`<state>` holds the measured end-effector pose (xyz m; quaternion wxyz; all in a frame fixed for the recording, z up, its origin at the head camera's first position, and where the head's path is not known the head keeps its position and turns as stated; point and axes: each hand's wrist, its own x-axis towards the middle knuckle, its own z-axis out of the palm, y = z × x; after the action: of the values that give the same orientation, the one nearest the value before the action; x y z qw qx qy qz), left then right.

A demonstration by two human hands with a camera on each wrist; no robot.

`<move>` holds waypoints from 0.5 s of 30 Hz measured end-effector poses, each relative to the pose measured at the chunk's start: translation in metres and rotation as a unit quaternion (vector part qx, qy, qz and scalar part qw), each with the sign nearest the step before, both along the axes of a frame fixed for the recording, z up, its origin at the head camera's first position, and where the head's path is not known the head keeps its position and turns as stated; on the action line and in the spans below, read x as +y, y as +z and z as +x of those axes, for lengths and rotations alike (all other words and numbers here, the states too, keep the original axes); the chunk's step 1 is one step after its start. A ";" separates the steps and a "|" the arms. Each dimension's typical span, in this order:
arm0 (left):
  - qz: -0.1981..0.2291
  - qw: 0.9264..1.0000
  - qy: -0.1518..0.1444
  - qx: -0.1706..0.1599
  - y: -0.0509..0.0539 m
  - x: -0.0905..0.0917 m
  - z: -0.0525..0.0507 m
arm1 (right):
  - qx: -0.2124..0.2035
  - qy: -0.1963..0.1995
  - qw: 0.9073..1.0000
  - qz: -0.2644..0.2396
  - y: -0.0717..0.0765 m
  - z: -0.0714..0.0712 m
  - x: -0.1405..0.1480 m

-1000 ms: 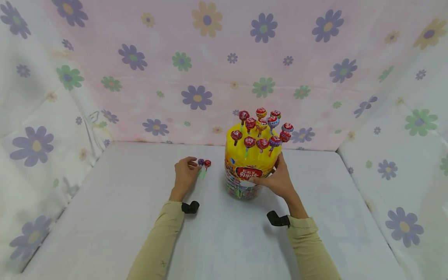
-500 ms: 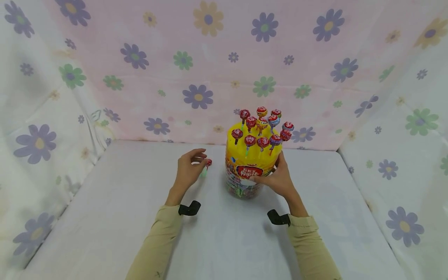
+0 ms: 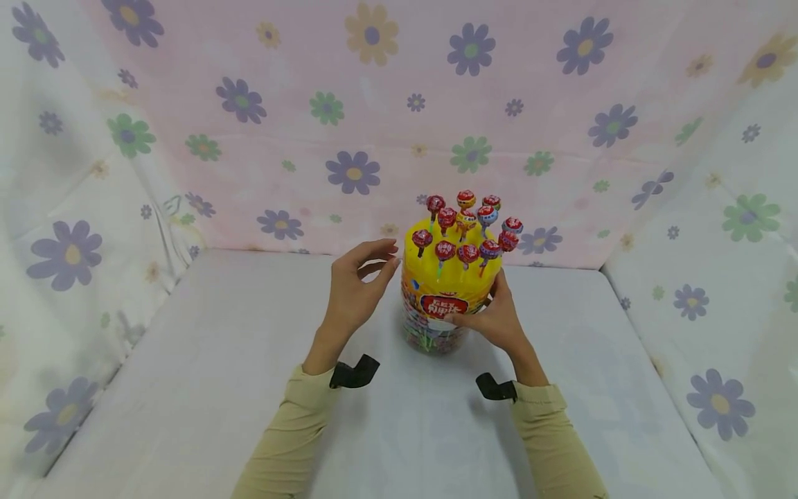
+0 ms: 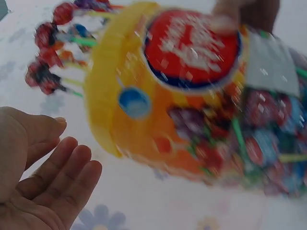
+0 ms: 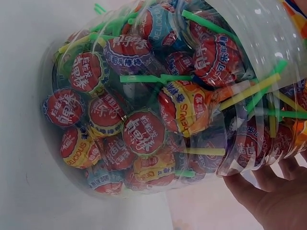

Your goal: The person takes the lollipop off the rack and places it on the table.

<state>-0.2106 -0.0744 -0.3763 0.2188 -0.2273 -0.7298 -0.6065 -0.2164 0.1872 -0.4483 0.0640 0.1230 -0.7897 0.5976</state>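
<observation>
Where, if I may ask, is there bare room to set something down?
The table is bare left of the left hand, right of the right hand, and between the sleeves, nearer than the jar. The yellow lid is crowded with lollipops.

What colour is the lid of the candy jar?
The lid is yellow; the head view shows it best.

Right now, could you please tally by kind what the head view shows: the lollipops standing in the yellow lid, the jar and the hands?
Lollipops visible in the yellow lid: 12
Jar: 1
Hands: 2 (left hand, right hand)
Total: 15, leaving out the sweets inside, which overlap too much to count.
</observation>
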 end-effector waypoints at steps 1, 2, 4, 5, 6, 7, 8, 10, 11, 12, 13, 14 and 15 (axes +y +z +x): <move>0.007 1.000 -0.007 0.006 0.004 0.003 0.002 | 0.000 0.000 1.000 0.000 0.000 0.000 0.000; 0.014 1.000 -0.014 0.010 0.007 0.007 0.003 | -0.001 0.000 1.000 0.000 0.000 0.000 0.000; 0.027 0.999 -0.031 0.017 0.012 0.013 0.006 | -0.003 0.000 1.000 0.002 0.000 -0.001 0.001; 0.033 0.999 -0.039 0.019 0.014 0.015 0.007 | -0.004 -0.001 1.000 0.004 0.000 -0.001 0.001; 0.040 0.998 -0.046 0.020 0.016 0.018 0.008 | -0.005 -0.002 1.000 0.004 -0.001 -0.001 0.001; 0.045 0.997 -0.051 0.021 0.017 0.020 0.009 | -0.006 -0.002 1.000 0.005 -0.001 -0.001 0.001; 0.049 0.997 -0.054 0.021 0.018 0.022 0.009 | -0.007 -0.003 1.000 0.005 -0.001 -0.001 0.001; 0.058 0.996 -0.059 0.022 0.019 0.026 0.010 | -0.007 -0.003 1.000 0.006 -0.001 -0.001 0.001; 0.062 0.996 -0.060 0.022 0.019 0.027 0.010 | -0.007 -0.003 1.000 0.007 -0.002 -0.002 0.001; 0.065 0.996 -0.061 0.023 0.019 0.028 0.010 | -0.007 -0.003 1.000 0.007 -0.002 -0.002 0.002; 0.069 0.995 -0.062 0.025 0.019 0.029 0.010 | -0.008 -0.003 1.000 0.008 -0.002 -0.002 0.002; 0.072 0.995 -0.062 0.026 0.019 0.030 0.010 | -0.010 -0.004 1.000 0.009 -0.001 -0.002 0.002; 0.076 0.995 -0.061 0.028 0.018 0.031 0.009 | -0.011 -0.004 1.000 0.010 -0.001 -0.002 0.001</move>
<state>-0.2015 -0.0430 -0.3582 0.2181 -0.2713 -0.6599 -0.6658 -0.2184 0.1886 -0.4493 0.0564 0.1136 -0.7968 0.5908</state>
